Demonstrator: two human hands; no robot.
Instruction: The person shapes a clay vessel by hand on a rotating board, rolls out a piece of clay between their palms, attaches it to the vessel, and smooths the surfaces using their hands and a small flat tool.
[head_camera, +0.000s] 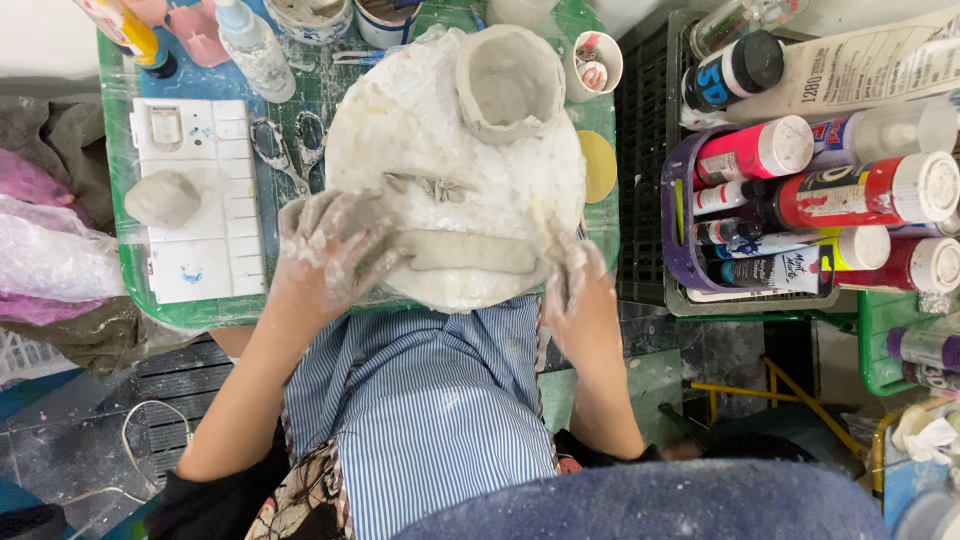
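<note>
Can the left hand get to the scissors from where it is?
Probably yes. The left hand rests on the clay strip at the near edge of the round white board; the scissors lie just beyond it on the green mat, uncovered, with nothing between.

Flat grey clay slab (470, 251), perhaps damp

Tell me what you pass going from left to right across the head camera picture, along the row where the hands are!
Crumpled plastic bag → white paint palette → left hand → flat clay slab → right hand → black crate → purple basket of paint bottles.
</note>
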